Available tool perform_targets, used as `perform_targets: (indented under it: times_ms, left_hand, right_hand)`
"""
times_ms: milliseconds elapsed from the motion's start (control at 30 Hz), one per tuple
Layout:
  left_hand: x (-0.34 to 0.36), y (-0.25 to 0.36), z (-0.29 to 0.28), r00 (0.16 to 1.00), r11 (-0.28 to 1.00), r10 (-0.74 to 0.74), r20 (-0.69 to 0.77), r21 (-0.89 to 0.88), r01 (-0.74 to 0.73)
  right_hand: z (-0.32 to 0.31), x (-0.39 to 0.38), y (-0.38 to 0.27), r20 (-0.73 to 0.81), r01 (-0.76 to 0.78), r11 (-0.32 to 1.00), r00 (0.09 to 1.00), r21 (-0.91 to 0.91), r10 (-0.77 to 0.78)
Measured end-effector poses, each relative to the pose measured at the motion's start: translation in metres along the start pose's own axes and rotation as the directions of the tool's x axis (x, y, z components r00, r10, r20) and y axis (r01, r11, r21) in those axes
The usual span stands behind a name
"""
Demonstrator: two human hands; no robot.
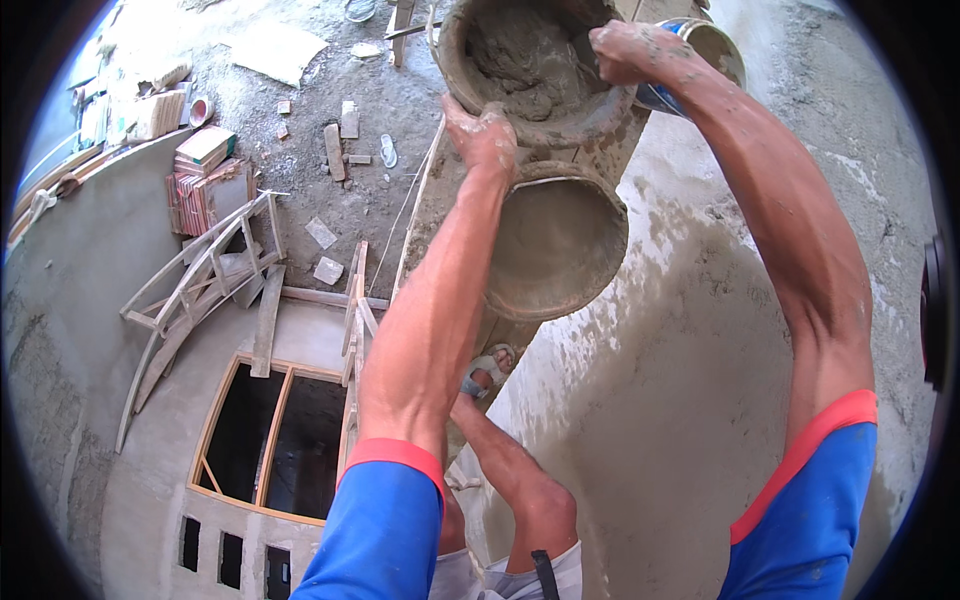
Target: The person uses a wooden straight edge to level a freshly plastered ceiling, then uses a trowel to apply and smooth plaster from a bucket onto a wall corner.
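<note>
Well, the tub (582, 127) lies against the left fingers (457, 112).

Two hands (487, 137) are showing, and two round basins (555, 132) are standing. One bucket (720, 50) is standing also, one pale sandal (388, 151) is lying, and three small rectangular openings (231, 560) are appearing (the stacked tiles (212, 192) are lying too close for exact counting).

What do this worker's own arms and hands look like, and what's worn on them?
Both arms have short blue fabric sleeves edged with a red band. The forearms are bare. The left hand and right hand wear no gloves; greyish flecks spot the right one.
</note>
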State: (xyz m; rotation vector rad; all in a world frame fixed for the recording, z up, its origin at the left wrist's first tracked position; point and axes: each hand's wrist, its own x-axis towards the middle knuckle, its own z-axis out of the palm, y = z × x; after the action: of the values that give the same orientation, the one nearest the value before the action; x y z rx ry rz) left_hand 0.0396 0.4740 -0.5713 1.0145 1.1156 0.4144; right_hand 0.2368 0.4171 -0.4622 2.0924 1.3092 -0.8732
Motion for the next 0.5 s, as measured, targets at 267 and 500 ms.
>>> perform_targets:
  times_ms: [267, 500]
  left_hand:
    - [-0.003, -0.019, -0.007, 0.999, 0.999, 0.042, -0.026, 0.01, -0.042]
    - [-0.009, -0.018, -0.018, 0.992, 0.979, -0.118, 0.055, -0.158, 0.125]
  right_hand:
    - [0.016, -0.008, 0.019, 0.159, 0.023, 0.96, 0.985, 0.277, -0.069]
    - [0.023, -0.022, 0.003, 0.122, -0.004, 0.897, 0.991, 0.441, -0.056]
